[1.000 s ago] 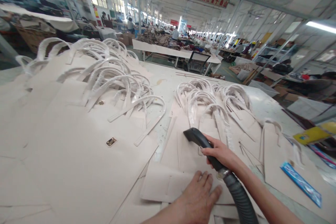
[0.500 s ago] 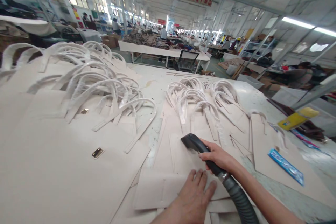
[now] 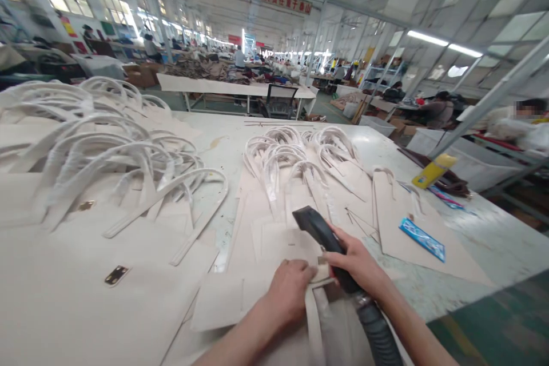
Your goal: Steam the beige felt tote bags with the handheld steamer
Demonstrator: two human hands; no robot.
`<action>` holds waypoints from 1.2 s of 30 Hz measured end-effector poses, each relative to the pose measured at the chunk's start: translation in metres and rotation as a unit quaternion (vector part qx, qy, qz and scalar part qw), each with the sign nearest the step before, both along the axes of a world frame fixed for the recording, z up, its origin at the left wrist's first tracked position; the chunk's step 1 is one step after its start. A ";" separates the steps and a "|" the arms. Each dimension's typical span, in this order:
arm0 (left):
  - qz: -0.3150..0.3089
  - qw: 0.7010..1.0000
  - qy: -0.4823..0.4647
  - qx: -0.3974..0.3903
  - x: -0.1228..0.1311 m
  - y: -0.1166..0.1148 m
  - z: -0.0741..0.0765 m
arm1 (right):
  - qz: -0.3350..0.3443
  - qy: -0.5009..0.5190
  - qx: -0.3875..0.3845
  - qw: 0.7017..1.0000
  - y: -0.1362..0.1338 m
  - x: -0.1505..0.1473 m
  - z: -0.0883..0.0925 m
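Note:
My right hand (image 3: 358, 263) is wrapped round a black nozzle (image 3: 319, 234) joined to a ribbed grey hose (image 3: 377, 331). Beside it, my left hand (image 3: 291, 289) has its fingers curled on a cream bag piece, at the end of a light strap (image 3: 314, 320) that hangs toward me. The nozzle's mouth is over a cream panel (image 3: 274, 240) with a small slot in it. Whether the left fingers pinch the panel or the strap is hard to tell.
Cream panels (image 3: 64, 297) with looped handles (image 3: 98, 148) cover the table's left side. More handles (image 3: 278, 154) lie beyond my hands. A blue packet (image 3: 422, 239) and a yellow item (image 3: 434, 171) lie at the right. A chair (image 3: 278, 102) stands behind the table.
My left hand has gone from spread flat on the panel to curled fingers, a little further forward. A strap now shows beneath my hands. The view has turned right.

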State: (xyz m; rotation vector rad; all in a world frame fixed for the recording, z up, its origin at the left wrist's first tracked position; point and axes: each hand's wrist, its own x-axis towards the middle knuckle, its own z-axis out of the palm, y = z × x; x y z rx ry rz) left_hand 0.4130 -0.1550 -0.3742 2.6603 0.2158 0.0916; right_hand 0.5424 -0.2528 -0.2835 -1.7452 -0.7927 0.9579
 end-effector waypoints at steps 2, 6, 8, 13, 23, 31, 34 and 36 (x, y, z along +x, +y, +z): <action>0.020 1.000 -0.018 0.005 0.009 0.009 0.008 | -0.073 0.002 -0.024 0.997 -0.041 0.023 -0.002; 0.034 0.998 -0.044 0.040 0.025 0.020 0.014 | -0.140 0.059 -0.048 0.987 -0.091 0.063 -0.026; 0.030 0.998 -0.041 0.044 0.028 0.019 0.012 | -0.119 0.088 -0.040 0.988 -0.096 0.072 -0.040; 0.043 0.999 -0.013 0.023 0.030 0.017 0.008 | -0.112 0.094 -0.023 0.989 -0.078 0.079 -0.054; 0.263 0.964 0.020 0.031 0.069 0.062 0.013 | -0.114 0.079 0.001 0.990 -0.058 0.083 -0.052; 0.283 0.957 0.045 0.042 0.087 0.074 0.010 | -0.179 0.091 0.013 0.980 -0.084 0.101 -0.060; 0.260 0.964 0.050 0.017 0.086 0.077 0.015 | -0.186 0.085 0.021 0.979 -0.075 0.115 -0.063; 0.224 0.974 0.021 0.003 0.082 0.077 0.021 | -0.194 0.071 0.028 0.978 -0.065 0.121 -0.064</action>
